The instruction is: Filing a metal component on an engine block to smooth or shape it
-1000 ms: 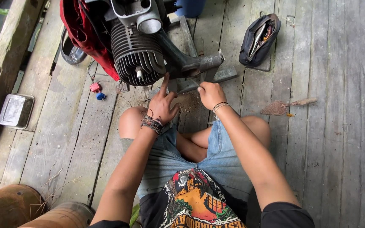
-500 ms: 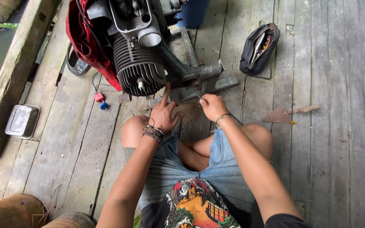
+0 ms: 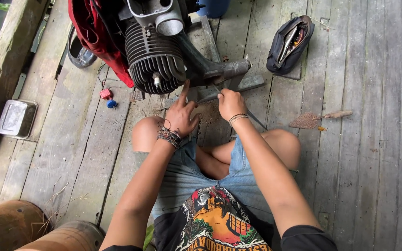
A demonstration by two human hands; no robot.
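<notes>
The right hand (image 3: 231,103) is clamped on a thin rod (image 3: 255,120) under the engine (image 3: 157,60), which stands on the plank floor (image 3: 373,162). The left hand (image 3: 181,116) is spread open, forefinger touching the engine's base

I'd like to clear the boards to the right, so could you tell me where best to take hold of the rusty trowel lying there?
Grip the trowel by its narrow handle, coming from the right. The handle points right and lies free on the planks, while the flat, rusty, pointed blade at the left sits flush on the wood with little to pinch.
</notes>
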